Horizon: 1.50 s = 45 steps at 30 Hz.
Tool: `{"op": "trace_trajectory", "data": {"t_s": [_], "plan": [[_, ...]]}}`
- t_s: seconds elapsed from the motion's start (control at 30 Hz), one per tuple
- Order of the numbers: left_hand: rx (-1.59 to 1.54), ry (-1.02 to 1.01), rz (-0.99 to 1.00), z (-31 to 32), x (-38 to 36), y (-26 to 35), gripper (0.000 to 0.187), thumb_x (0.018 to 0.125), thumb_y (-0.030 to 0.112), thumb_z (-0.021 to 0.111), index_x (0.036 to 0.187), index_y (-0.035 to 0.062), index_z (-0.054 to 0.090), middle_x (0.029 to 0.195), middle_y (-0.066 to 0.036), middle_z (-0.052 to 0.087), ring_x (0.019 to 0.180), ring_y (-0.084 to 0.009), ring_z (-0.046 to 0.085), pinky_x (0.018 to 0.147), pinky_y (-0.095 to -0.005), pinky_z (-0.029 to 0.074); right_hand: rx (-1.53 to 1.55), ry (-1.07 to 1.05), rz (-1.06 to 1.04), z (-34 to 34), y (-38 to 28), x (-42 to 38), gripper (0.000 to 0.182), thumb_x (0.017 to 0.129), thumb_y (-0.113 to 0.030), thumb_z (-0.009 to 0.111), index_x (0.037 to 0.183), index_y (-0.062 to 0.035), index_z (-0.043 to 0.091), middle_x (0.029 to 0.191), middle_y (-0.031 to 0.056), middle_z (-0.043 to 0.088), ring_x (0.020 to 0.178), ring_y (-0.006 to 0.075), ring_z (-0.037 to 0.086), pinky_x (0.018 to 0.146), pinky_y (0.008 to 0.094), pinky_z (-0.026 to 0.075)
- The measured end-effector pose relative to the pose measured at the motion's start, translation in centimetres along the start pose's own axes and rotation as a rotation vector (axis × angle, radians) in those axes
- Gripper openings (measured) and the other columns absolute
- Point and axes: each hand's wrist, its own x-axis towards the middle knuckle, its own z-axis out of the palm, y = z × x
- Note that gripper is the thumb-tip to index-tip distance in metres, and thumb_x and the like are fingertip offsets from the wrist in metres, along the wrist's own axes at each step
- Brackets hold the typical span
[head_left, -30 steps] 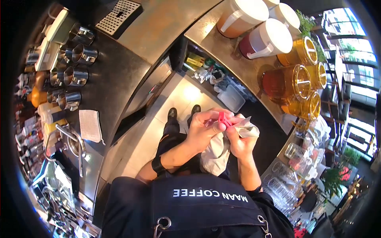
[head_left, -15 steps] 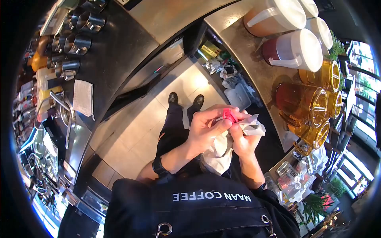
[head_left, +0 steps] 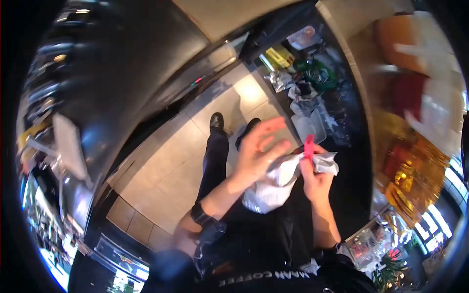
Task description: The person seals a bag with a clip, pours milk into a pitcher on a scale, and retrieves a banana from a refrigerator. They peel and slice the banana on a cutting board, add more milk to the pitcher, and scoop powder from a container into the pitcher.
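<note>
My right hand (head_left: 317,181) pinches the gathered top of a whitish foil bag (head_left: 268,195), where a pink bag clip (head_left: 309,146) stands upright against the thumb. Below it the bag's full body hangs in front of my apron, to the left of that hand. My left hand (head_left: 261,151) is just left of the clip, apart from it, with fingers spread and nothing in them. Part of the bag's upper side lies behind the left hand.
A dark shelf at right holds a clear plastic tub (head_left: 310,127), a yellow box (head_left: 279,57) and crumpled wrappings. On the right counter stand blurred white-lidded pitchers (head_left: 435,93) and amber jugs (head_left: 410,171). A dark counter (head_left: 132,63) runs along the left.
My left hand has let go of the clip and bag and opened leftward. The right hand keeps the bag's top, and the clip now points up. The view has shifted, blurring the sides.
</note>
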Motion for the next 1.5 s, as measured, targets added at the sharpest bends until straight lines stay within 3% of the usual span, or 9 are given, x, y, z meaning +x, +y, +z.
{"op": "trace_trajectory", "data": {"t_s": [0.2,0.4,0.6,0.77,0.93,1.03,1.1,1.2,1.5], "plan": [[0.239,0.261,-0.163,-16.0,0.5,-16.4,0.023,0.097,0.009,0.060,0.119,0.0012,0.059,0.108,-0.006,0.064,0.097,-0.0123,0.061,0.088,-0.0260,0.047,-0.209,0.259,-0.190,-2.6,21.1,12.8,0.040,0.086,-0.012,0.076,0.119,-0.0002,0.057,0.112,0.0065,0.062,0.100,0.0130,0.058,0.090,0.0268,0.046],[1.383,0.069,-0.159,-26.8,-7.2,-20.7,0.031,0.084,-0.009,0.047,0.108,0.0017,0.063,0.104,-0.019,0.064,0.095,-0.0406,0.061,0.086,-0.0459,0.050,0.040,0.864,0.038,-12.7,22.8,29.3,0.044,0.086,-0.033,0.076,0.119,-0.0089,0.062,0.088,0.0026,0.065,0.068,0.0132,0.058,0.054,0.0273,0.046],[1.511,-0.095,-0.492,-28.4,-13.1,-26.0,0.031,0.095,0.010,0.046,0.123,0.0147,0.060,0.110,-0.015,0.063,0.098,-0.0365,0.062,0.084,-0.0447,0.051,0.378,0.688,-0.090,-31.0,17.4,36.1,0.031,0.096,-0.034,0.056,0.115,-0.0100,0.059,0.100,0.0076,0.062,0.082,0.0195,0.060,0.055,0.0316,0.051],[1.483,-0.113,-0.484,-27.6,-10.8,-25.5,0.029,0.100,0.021,0.043,0.123,0.0142,0.059,0.108,-0.016,0.063,0.095,-0.0354,0.063,0.081,-0.0440,0.052,0.504,0.597,0.002,-26.9,19.5,29.7,0.032,0.095,-0.037,0.057,0.110,-0.0088,0.062,0.092,0.0079,0.062,0.075,0.0176,0.059,0.067,0.0329,0.054],[1.181,0.070,-0.503,-27.1,-15.0,-24.1,0.032,0.100,0.023,0.042,0.128,0.0149,0.055,0.106,-0.017,0.064,0.098,-0.0338,0.064,0.077,-0.0461,0.052,-0.438,0.098,0.345,-10.8,31.9,10.3,0.042,0.089,-0.023,0.063,0.127,-0.0091,0.052,0.107,0.0112,0.060,0.083,0.0192,0.058,0.075,0.0326,0.053],[1.627,-0.286,-0.410,-24.4,-15.2,-18.0,0.042,0.096,0.012,0.048,0.137,0.0181,0.048,0.113,-0.020,0.061,0.099,-0.0366,0.063,0.080,-0.0467,0.053,-0.689,-0.368,0.182,-3.9,33.8,-5.4,0.051,0.088,-0.031,0.065,0.128,-0.0037,0.052,0.120,0.0222,0.058,0.121,0.0373,0.053,0.103,0.0447,0.043],[1.780,-0.635,-0.180,-21.2,-13.7,-11.2,0.045,0.095,0.009,0.048,0.139,0.0176,0.046,0.113,-0.021,0.060,0.099,-0.0386,0.062,0.083,-0.0485,0.052,-0.381,-0.139,0.591,-1.4,27.9,-12.5,0.052,0.089,-0.040,0.059,0.127,-0.0057,0.056,0.128,0.0232,0.058,0.119,0.0382,0.055,0.104,0.0428,0.042],[1.772,-1.094,0.026,-20.4,-9.0,-7.8,0.045,0.093,0.011,0.051,0.138,0.0123,0.047,0.117,-0.020,0.060,0.103,-0.0384,0.061,0.087,-0.0485,0.050,-0.378,-0.086,0.523,-2.5,25.4,-18.0,0.042,0.089,-0.042,0.060,0.116,-0.0109,0.064,0.119,0.0174,0.065,0.111,0.0362,0.060,0.095,0.0463,0.047],[1.424,-2.071,0.106,-1.2,-10.2,-2.7,0.043,0.077,-0.001,0.054,0.118,0.0042,0.064,0.113,-0.021,0.065,0.104,-0.0337,0.063,0.091,-0.0409,0.050,0.115,1.418,0.263,6.9,18.8,-40.5,0.032,0.088,-0.032,0.062,0.106,-0.0062,0.067,0.097,0.0159,0.071,0.092,0.0312,0.069,0.083,0.0405,0.054]]}}
